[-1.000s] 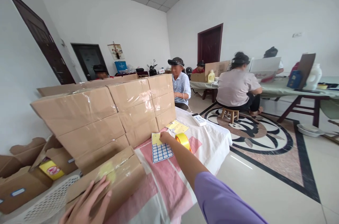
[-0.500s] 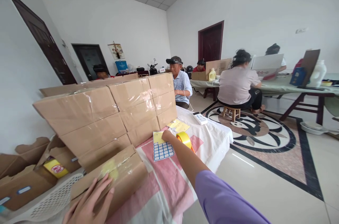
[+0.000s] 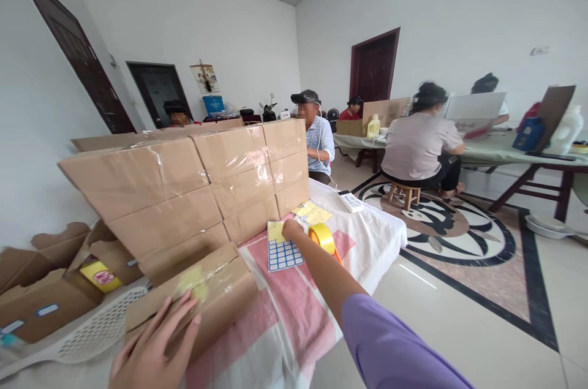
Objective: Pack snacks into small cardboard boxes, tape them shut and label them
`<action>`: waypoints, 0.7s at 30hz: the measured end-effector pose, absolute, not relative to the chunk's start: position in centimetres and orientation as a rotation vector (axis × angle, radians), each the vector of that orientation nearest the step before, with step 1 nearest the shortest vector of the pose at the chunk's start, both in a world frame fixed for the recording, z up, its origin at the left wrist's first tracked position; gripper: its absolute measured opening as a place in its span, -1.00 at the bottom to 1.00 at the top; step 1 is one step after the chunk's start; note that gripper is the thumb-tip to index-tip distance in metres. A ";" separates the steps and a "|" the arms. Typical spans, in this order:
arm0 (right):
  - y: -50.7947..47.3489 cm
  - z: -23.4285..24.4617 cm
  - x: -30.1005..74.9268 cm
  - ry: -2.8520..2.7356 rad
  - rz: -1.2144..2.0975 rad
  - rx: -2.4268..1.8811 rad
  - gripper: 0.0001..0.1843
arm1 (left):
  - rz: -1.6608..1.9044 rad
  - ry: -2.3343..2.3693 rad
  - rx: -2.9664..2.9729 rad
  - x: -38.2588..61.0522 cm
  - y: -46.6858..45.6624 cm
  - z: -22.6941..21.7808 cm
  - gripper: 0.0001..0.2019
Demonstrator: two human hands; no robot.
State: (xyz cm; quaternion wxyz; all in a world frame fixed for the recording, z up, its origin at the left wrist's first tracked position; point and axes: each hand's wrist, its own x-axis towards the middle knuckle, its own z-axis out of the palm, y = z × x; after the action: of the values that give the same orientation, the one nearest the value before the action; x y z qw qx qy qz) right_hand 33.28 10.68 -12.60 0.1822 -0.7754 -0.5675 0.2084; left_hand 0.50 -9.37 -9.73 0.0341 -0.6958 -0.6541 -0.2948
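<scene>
My left hand (image 3: pixel 158 343) rests with spread fingers on a closed cardboard box (image 3: pixel 225 291), with clear tape along its top. Yellowish tape or label material (image 3: pixel 193 282) lies on the box just ahead of my fingertips. My right hand (image 3: pixel 293 230) reaches across to a blue-and-white label sheet (image 3: pixel 285 255) and touches its upper part, where bare yellow backing shows. Its fingers are curled together, and whatever is pinched in them is hidden. Right beside that wrist stands a roll of yellow tape (image 3: pixel 323 237). Behind it lies another yellow sheet (image 3: pixel 315 212).
Stacked taped boxes (image 3: pixel 239 177) form a wall at the far left of the cloth-covered table (image 3: pixel 294 315). Open boxes (image 3: pixel 50 303) and a white perforated scoop (image 3: pixel 92 328) are at left. A white device (image 3: pixel 351 201) lies near the right edge. A person (image 3: pixel 316 138) sits opposite.
The view has shifted slightly. My right hand stays at the upper part of the label sheet, and my left hand remains on the box.
</scene>
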 end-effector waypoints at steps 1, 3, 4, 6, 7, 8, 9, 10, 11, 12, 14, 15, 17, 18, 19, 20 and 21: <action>10.7 -12.6 33.3 -1.591 0.614 -2.198 -0.65 | -0.915 -2.015 -2.131 0.5 -9.4 -9.8 -0.54; 10.6 -12.7 33.2 -1.571 0.644 -2.204 -0.66 | -0.930 -2.013 -2.126 0.4 -9.3 -9.9 -0.55; 10.5 -12.8 33.1 -1.562 0.650 -2.199 -0.67 | -0.938 -2.007 -2.124 0.4 -9.3 -10.0 -0.55; 10.4 -13.0 33.0 -1.543 0.653 -2.182 -0.67 | -0.944 -1.990 -2.125 0.4 -9.3 -10.1 -0.56; 10.3 -13.0 33.0 -1.532 0.654 -2.171 -0.67 | -0.943 -1.982 -2.131 0.4 -9.3 -10.2 -0.57; 10.3 -13.1 32.9 -1.520 0.660 -2.158 -0.67 | -0.940 -1.982 -2.137 0.4 -9.3 -10.2 -0.57; 10.2 -13.1 32.9 -1.505 0.669 -2.142 -0.67 | -0.939 -1.988 -2.141 0.4 -9.3 -10.2 -0.57; 10.0 -13.1 32.8 -1.486 0.682 -2.123 -0.67 | -0.941 -1.994 -2.145 0.5 -9.3 -10.2 -0.58; 9.9 -12.9 32.8 -1.463 0.699 -2.099 -0.66 | -0.945 -1.999 -2.149 0.5 -9.2 -10.2 -0.58; 9.6 -12.6 32.7 -1.437 0.718 -2.068 -0.65 | -0.950 -2.002 -2.154 0.4 -9.0 -10.1 -0.58; 8.7 -11.6 32.4 -1.378 0.748 -1.982 -0.65 | -0.969 -1.994 -2.180 0.1 -8.6 -9.9 -0.58; 8.0 -10.9 32.2 -1.349 0.755 -1.923 -0.65 | -0.989 -1.994 -2.198 -0.1 -8.3 -9.7 -0.58; 5.9 -9.5 31.6 -1.311 0.759 -1.767 -0.66 | -1.097 -1.999 -2.220 -0.5 -7.9 -9.3 -0.57; 4.3 -8.8 31.3 -1.304 0.770 -1.675 -0.67 | -1.188 -1.985 -2.208 -0.6 -7.8 -9.1 -0.56; 2.5 -8.3 30.9 -1.306 0.788 -1.583 -0.69 | -1.291 -1.951 -2.172 -0.4 -7.9 -8.9 -0.56; 0.4 -8.0 30.6 -1.318 0.819 -1.492 -0.72 | -1.389 -1.899 -2.123 0.1 -8.2 -8.8 -0.56; -1.9 -7.9 30.2 -1.333 0.872 -1.396 -0.74 | -1.470 -1.840 -2.091 1.0 -8.7 -8.9 -0.57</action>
State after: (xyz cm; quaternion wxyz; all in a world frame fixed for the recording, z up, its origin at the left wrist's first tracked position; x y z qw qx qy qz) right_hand 30.22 -1.94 -7.95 0.4896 -0.5747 -0.5487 0.3591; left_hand 0.97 -8.66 -8.88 -0.0038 -0.6639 -0.5843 -0.4667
